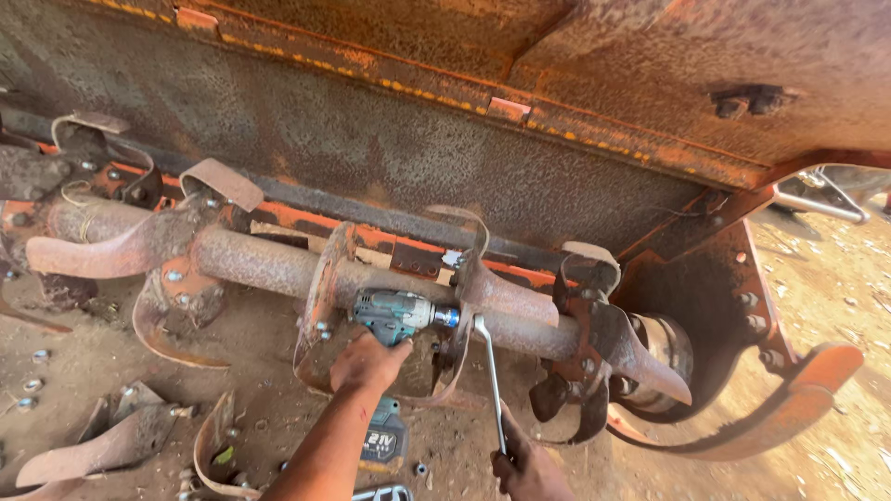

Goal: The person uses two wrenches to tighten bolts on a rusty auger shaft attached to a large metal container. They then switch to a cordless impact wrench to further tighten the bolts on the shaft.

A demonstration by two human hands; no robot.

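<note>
My left hand (368, 363) grips the handle of a teal cordless impact wrench (401, 314), whose nose points right into a flange on the rusty tiller shaft (269, 264). A black battery (385, 434) hangs at the tool's base below my wrist. My right hand (526, 468) holds the lower end of a long silver spanner (490, 376), whose head sits on the other side of the same flange by a curved blade (506, 295).
The rusty orange hood (390, 121) of the machine overhangs the shaft. More curved blades (121, 250) ring the shaft at left and right. Loose blades (102, 445) and bolts (35, 382) lie on the dirt at lower left. An orange side skid (789, 408) curves at right.
</note>
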